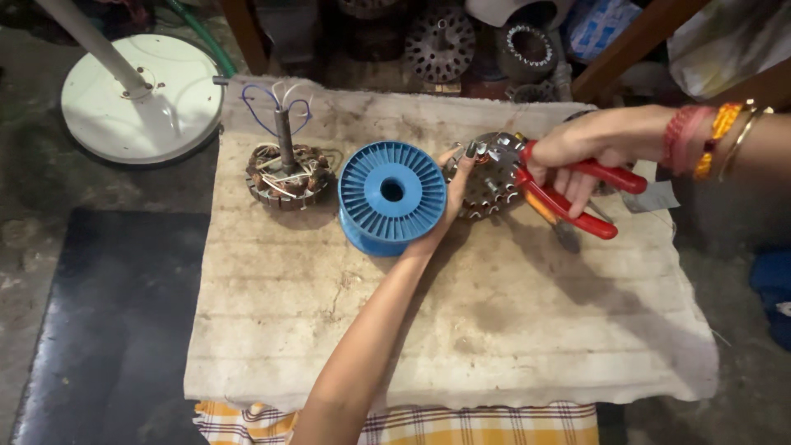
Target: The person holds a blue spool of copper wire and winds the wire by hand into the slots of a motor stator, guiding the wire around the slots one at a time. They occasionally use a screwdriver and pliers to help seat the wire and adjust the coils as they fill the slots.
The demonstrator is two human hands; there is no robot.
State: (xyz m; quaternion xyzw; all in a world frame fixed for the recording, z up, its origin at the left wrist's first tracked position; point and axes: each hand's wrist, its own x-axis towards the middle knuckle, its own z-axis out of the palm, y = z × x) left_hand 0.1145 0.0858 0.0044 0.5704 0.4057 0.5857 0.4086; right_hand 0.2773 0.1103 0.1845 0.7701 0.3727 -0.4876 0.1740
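A dim, cluttered workshop floor surrounds a low worktop [494, 330] covered with a stained, pale cloth, with a yellow checked cloth [461, 424] showing under its near edge. On the far right part of the cloth lies a round metal stator core [482, 183] with slotted teeth. The left hand [456, 191] reaches up from the near edge, its fingers spread and resting against the core's left rim, steadying it. The right hand [581, 152], wearing red and orange bangles at the wrist, is wrapped around the red handles of a pair of pliers [568, 188], whose metal nose sits on top of the core. Just beside the left hand, touching its forearm side, stands a blue plastic spool [391, 196] lying on its flange, crowding the core's left side. Further left, well apart, is a wound stator with a shaft [286, 169], with blue and white wires looping from its top. Off the worktop at the far left rests a white round fan base [144, 95] with its pole. Along the back lie more dark metal cores [441, 41] among wooden legs.
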